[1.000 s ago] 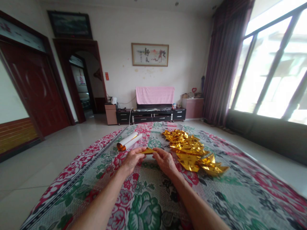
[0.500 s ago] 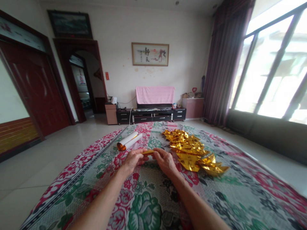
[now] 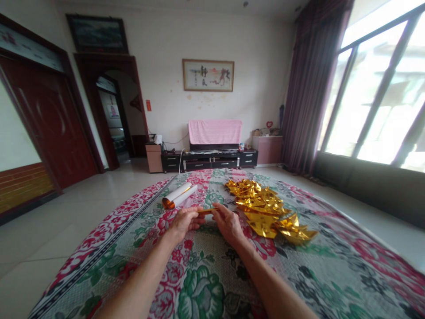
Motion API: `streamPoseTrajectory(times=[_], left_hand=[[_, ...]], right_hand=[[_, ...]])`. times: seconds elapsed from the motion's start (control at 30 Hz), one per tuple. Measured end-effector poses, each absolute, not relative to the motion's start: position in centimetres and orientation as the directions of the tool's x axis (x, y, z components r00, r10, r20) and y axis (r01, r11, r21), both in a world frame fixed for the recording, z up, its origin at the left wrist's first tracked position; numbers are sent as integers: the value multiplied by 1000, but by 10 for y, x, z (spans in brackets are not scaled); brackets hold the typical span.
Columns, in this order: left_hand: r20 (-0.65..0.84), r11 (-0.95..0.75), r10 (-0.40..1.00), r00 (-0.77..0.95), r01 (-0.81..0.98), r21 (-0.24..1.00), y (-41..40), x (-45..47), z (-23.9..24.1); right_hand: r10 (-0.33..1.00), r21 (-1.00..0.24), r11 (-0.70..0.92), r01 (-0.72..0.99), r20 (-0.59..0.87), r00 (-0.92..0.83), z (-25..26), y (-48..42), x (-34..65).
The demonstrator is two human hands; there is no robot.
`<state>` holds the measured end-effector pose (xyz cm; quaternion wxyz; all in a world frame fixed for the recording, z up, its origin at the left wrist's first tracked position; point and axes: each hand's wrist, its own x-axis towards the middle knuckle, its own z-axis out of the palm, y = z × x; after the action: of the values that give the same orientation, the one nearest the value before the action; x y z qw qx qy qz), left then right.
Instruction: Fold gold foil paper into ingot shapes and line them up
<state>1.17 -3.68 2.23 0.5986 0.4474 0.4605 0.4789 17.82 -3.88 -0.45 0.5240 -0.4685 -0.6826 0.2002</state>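
Observation:
A narrow strip of folded gold foil paper [image 3: 207,212] spans the gap between my two hands, just above the flowered tablecloth [image 3: 201,292]. My left hand [image 3: 184,223] pinches its left end between thumb and fingers. At the other end, my right hand [image 3: 227,221] is closed on it with thumb and fingertips. To the right of my right hand lies a pile of folded gold foil pieces [image 3: 260,201], some shaped like little boats. Beyond my left hand rests a loose roll of foil paper [image 3: 179,196], white outside and gold inside.
The cloth covers a round table. Past its far edge stands a low black TV cabinet [image 3: 212,161] with a screen under a pink cloth [image 3: 215,132]. A dark red door [image 3: 55,119] is at left, a purple curtain [image 3: 308,88] and windows at right.
My right hand's fingers have shifted slightly along the folded foil paper, and a bit more of the strip shows between the hands. The pile and the roll stay put.

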Motion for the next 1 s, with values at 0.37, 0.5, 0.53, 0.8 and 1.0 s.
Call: streamPoseTrajectory(times=[0.37,0.5,0.53,0.8,1.0], left_hand=[[-75,77,992,100,-19,997,-37,15,23],[-53,52,991,126,12,999,-38,15,24],[-51,50,989,136,17,999,-38,15,25],[-35,25,983,181,55,998,-39,14,23],[-49,43,983,179,39,998,-37,14,23]], right_hand=[[896,-856,421,302,443,8,1,-39,176],[925,-891,368,268,380,-8,5,-40,177],[930,-897,359,258,366,-20,6,-41,178],[956,-946,294,137,290,-53,10,-41,180],[945,-935,325,140,315,-85,10,-41,178]])
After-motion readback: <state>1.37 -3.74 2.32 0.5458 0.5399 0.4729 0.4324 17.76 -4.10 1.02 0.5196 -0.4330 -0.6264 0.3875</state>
